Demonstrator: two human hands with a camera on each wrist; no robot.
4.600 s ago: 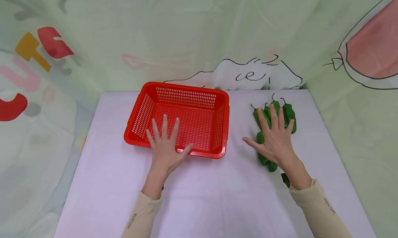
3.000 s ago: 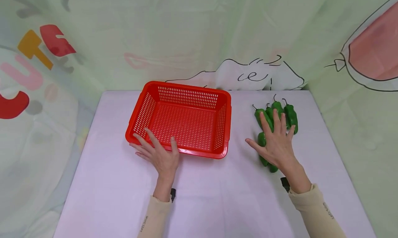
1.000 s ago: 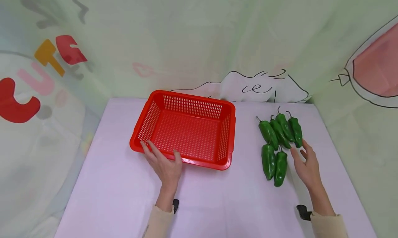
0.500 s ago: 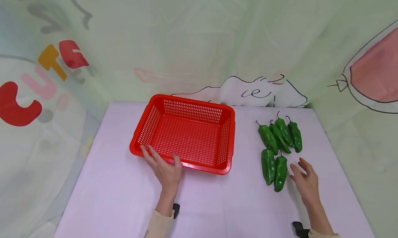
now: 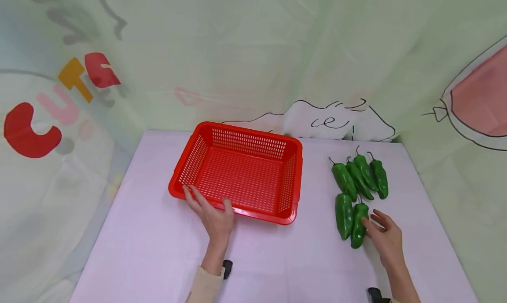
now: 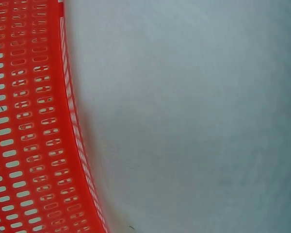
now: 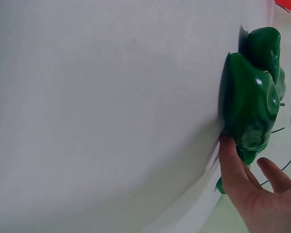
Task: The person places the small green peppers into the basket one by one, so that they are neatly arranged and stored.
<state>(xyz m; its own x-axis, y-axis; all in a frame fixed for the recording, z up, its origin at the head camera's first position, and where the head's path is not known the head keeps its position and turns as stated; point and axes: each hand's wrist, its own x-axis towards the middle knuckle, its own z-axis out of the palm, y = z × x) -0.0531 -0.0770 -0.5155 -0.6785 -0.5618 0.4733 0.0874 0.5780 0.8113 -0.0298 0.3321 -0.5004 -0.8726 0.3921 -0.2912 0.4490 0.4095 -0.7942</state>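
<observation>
In the head view my left hand [image 5: 215, 219] holds the near rim of a red plastic basket [image 5: 257, 213], two fingertips and the thumb showing at the edge. The basket's slotted wall [image 6: 26, 126] fills the left of the left wrist view, where that hand is almost entirely out of sight. My right hand [image 5: 387, 239] is at the right side of a green pepper [image 5: 359, 226]. Seen from the right wrist, one finger touches the pepper [image 7: 252, 104] low down near its stem end, with the thumb apart from it. Another green pepper [image 5: 343, 216] lies alongside.
Several more green peppers, among them one at the left [image 5: 343, 180] and one at the right [image 5: 379, 178], lie just beyond with stems pointing away. A white cloth covers the table [image 5: 261, 263]. Printed curtains [image 5: 245, 52] hang behind it and at both sides.
My right hand has come off the peppers, drawn back to their right, then moved left to touch the nearest one. The left hand moved from over the basket to its near rim.
</observation>
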